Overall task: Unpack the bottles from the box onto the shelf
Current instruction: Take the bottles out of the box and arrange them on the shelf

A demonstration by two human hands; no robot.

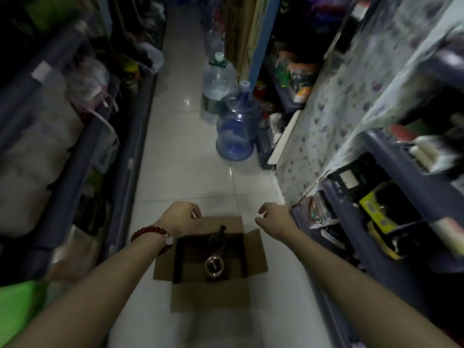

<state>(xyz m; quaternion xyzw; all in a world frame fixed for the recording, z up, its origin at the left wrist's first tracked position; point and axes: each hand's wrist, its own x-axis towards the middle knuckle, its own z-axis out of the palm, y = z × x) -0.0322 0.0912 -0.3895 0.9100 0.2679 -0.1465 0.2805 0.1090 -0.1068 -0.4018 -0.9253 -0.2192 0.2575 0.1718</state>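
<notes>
An open cardboard box (209, 295) stands on the white tiled floor in a narrow aisle, flaps folded out. Inside it I see a dark bottle (218, 238) with a dark cap and a second bottle (214, 266) with a shiny round top. My left hand (182, 218), with a red bead bracelet on the wrist, hovers over the box's far left corner, fingers loosely curled, holding nothing. Beyond the far right corner my right hand (275, 218) hangs with fingers apart and empty. Blue shelves (401, 197) packed with goods rise on the right.
Two large water jugs, one blue (237, 124) and one clear (217, 84), stand on the floor ahead by the right shelving. Shelves with white bags (37, 146) line the left. A patterned cloth (351, 96) covers part of the right shelf. The tiled aisle runs ahead between them.
</notes>
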